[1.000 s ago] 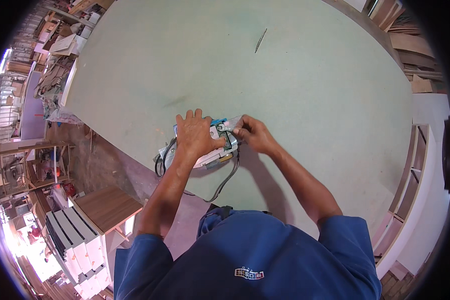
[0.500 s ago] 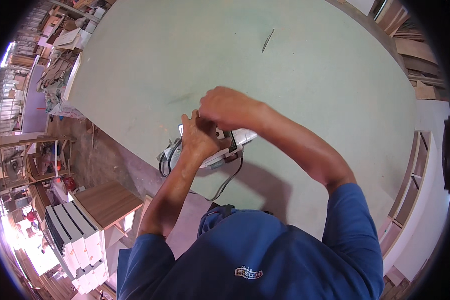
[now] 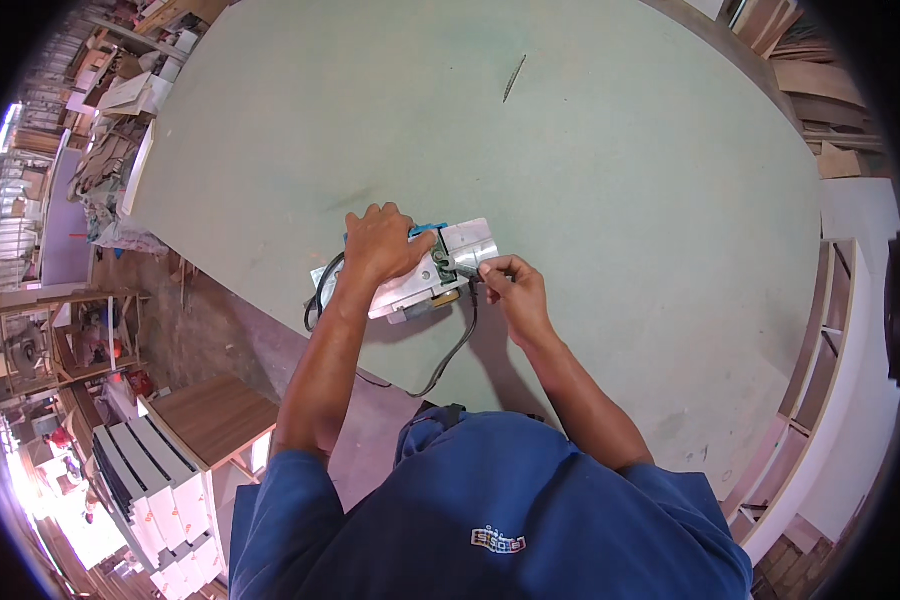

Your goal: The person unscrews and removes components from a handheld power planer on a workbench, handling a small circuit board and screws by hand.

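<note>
Silver power tool (image 3: 406, 290), head view: is lying on the tabletop (image 3: 630, 200), left hand (image 3: 380, 245) clamping and partly hiding it; right hand (image 3: 517, 292), earlier crossing over the left, now pinching a slim grey piece (image 3: 465, 269), hard to make out.

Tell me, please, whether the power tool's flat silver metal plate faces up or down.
Up: the plate shows from above, under the left hand.

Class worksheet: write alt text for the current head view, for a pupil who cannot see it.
A person's left hand rests on a silver corded power tool lying on a broad pale green table, while the right hand pinches a small metal piece near its right end. A thin dark rod lies farther off.
</note>
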`<state>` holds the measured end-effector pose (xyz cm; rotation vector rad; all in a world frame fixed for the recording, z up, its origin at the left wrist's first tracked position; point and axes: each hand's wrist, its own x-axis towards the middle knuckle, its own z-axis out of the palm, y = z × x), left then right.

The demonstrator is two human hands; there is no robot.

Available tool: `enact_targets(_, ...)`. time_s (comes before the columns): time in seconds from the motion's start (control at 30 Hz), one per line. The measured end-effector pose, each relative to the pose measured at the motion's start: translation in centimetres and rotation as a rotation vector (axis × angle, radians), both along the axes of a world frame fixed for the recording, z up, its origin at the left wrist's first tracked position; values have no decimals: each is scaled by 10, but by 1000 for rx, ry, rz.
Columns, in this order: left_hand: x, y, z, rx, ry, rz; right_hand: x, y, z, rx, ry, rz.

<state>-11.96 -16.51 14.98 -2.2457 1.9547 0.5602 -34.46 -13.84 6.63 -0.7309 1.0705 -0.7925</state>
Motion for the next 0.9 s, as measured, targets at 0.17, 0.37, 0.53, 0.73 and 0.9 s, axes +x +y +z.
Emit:
enact_targets(0.17, -8, 1, 0, -1, -43, 40, 15, 1, 2, 55, 11, -61)
enact_targets(0.37, -13, 5, 0, -46, -63, 59, 15, 12, 9, 83, 65, -84)
enact_targets(0.53, -13, 2, 2, -23, -85, 56, 12, 17, -2, 56, 99, 20)
enact_targets(0.73, -12, -1, 2, 4, -69, 66, 1, -3, -11, -121, 246, 179)
enact_targets(0.9, -9, -1, -1, -24, -61, 58, 1, -9, -14, -168, 236, 270)
